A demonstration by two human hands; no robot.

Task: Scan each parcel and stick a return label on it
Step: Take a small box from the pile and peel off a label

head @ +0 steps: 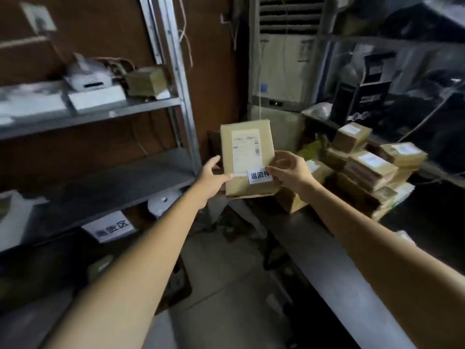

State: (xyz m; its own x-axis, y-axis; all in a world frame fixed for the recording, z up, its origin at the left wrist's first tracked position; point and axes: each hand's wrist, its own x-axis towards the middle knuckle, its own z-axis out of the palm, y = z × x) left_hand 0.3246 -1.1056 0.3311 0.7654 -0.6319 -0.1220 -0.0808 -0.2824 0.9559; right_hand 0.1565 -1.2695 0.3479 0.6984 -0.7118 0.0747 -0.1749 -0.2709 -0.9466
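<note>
Flat rectangular parcel wrapped in tan kraft paper (247,159) is held upright in the air, above the near end of the grey tabletop (314,248) and facing the camera. A white printed shipping label with barcodes (245,149) covers its upper front. A small white sticker with black characters (260,176) sits on the lower right of the front.

Left hand (214,177) grips the parcel's lower left edge, with the thumb flat across the front and the fingers behind. Right hand (289,172): thumb tip is on the sticker's right end and the fingers (278,154) are loosely curled at the parcel's right edge. Cannot tell whether they actually grip.

A loose stack of similar tan paper parcels with white labels (364,167) lies on the tabletop to the right, edges uneven. On the left is a grey metal shelf rack (100,172). Its upper shelf holds a white plastic printer (88,76), flat white boxes and a small tan carton; all are blurred.
</note>
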